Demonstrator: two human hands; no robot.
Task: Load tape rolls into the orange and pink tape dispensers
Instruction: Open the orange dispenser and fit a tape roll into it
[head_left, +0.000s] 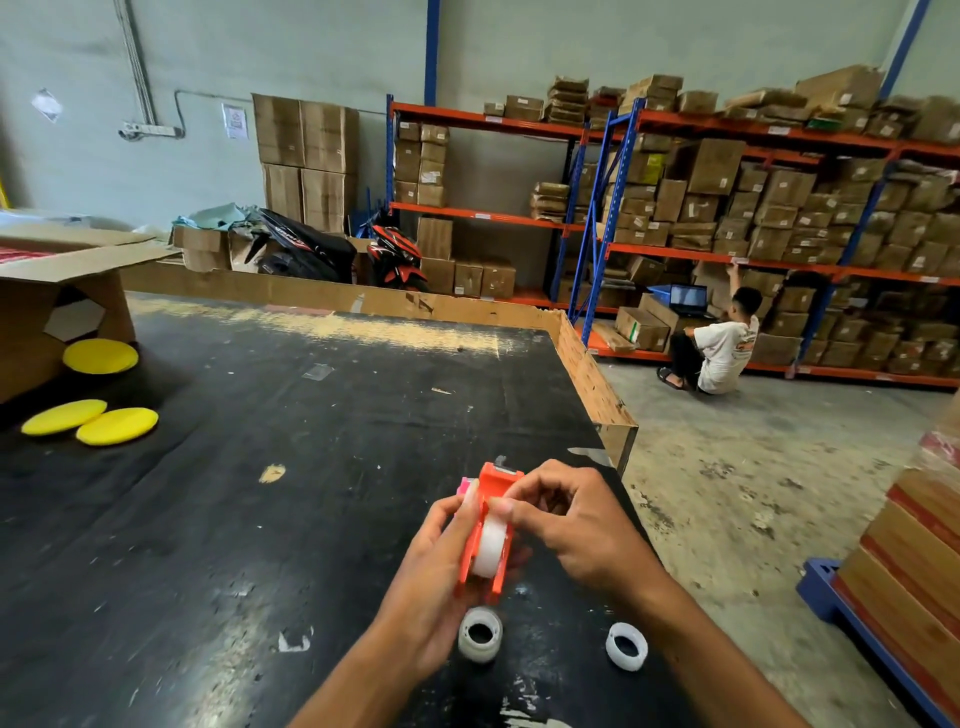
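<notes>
Both hands are on the orange tape dispenser (485, 525), held up off the black table (234, 467). Left hand (436, 587) cups it from below and from the side, fingers wrapped round the orange body, thumb lying up along its left wall. Right hand (566, 525) comes in from the other side, thumb and forefinger pinched together at the top of the white tape roll (489, 548), which sits between the dispenser's two orange walls. Whether that pinch has hold of a loose tape end, I cannot tell; the fingertips cover the spot.

Just beyond the left fingers, a sliver of the pink dispenser (466, 486) peeks out behind the orange one, mostly hidden. Just below the hands, on the table, stands a second white tape roll (480, 635), hole facing up. Beside it, under the right forearm, lies a thinner white ring (626, 646), apart from the roll.

Far off to the left of the grip, three yellow round pads (101, 356) lie on the table beside an open cardboard box (62, 291). Beyond the table's far right corner, a person in a white shirt (724, 351) crouches at shelving (753, 218) stacked with cartons.
</notes>
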